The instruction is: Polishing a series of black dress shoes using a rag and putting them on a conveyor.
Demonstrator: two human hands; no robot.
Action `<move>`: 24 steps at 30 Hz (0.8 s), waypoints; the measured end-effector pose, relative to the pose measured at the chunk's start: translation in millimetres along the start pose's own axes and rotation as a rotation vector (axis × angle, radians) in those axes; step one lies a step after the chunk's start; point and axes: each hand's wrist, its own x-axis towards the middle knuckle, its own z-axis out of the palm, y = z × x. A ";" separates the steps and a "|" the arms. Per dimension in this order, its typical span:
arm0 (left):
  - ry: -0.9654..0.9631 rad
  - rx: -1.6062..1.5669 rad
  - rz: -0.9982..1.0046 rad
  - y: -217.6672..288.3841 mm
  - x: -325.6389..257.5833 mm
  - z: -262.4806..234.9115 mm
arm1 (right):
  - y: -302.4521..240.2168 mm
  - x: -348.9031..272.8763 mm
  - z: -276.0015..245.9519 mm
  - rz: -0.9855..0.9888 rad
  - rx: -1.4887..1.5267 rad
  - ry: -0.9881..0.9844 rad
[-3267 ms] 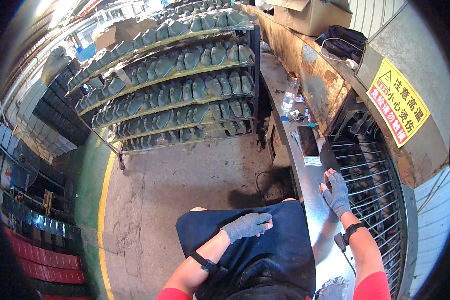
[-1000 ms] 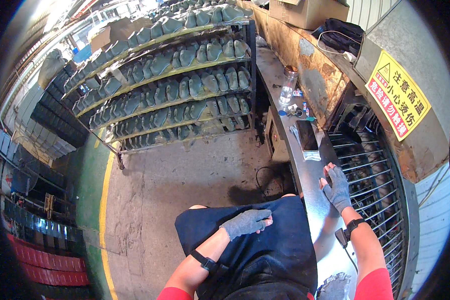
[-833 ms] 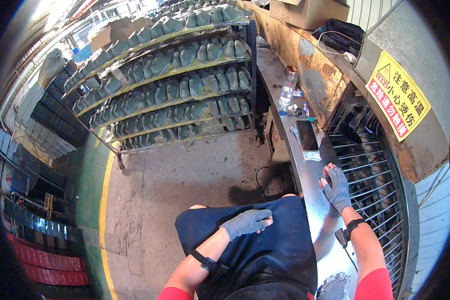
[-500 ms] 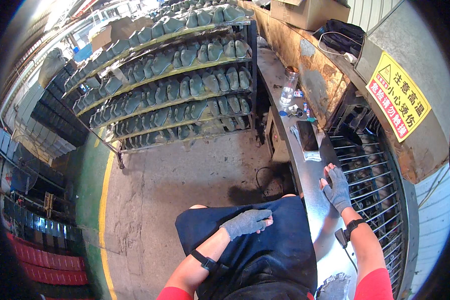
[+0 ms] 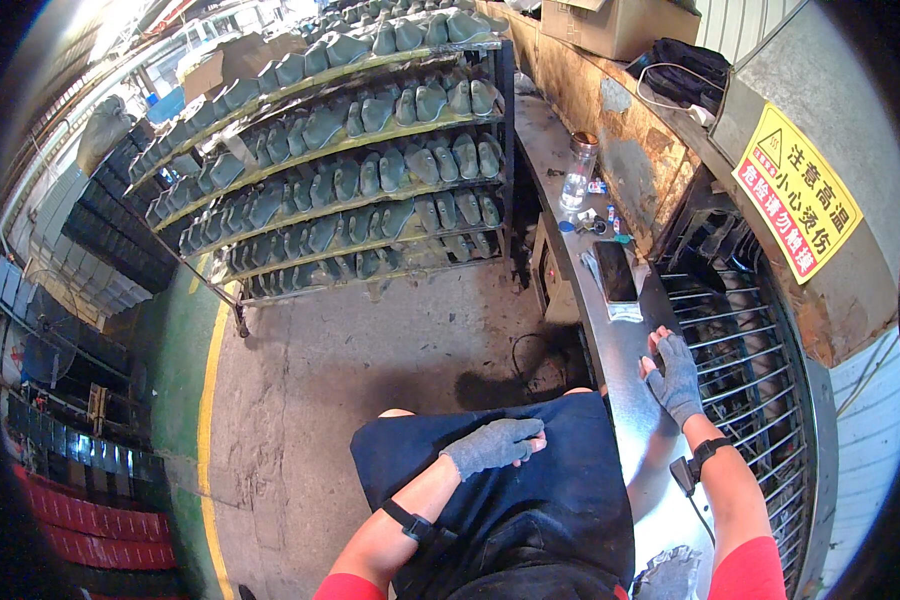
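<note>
My left hand (image 5: 495,446), in a grey fingerless glove, rests on the dark blue apron (image 5: 560,500) over my lap. Its fingers are curled in, and no object shows in them. On the bare metal worktop (image 5: 625,385) lies my right hand (image 5: 674,375), gloved the same way. Its fingers are bent a little and apart, with nothing held, beside the row of metal bars (image 5: 745,385). Just beyond its fingertips a dark phone (image 5: 615,272) lies on a whitish cloth or paper. Both wrists carry black straps, and a cable hangs at the right one.
A wheeled rack (image 5: 507,150) holds several tiers of grey-green shoe-shaped forms ahead. A clear bottle (image 5: 575,175) and small items stand farther along the worktop. A yellow warning sign (image 5: 798,192) is on the metal housing at right. Red crates (image 5: 100,525) are at the lower left.
</note>
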 end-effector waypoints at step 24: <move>0.005 0.026 -0.001 1.8 -0.4 -0.1 | 1.9 -1.1 1.7 -0.004 -0.004 -0.003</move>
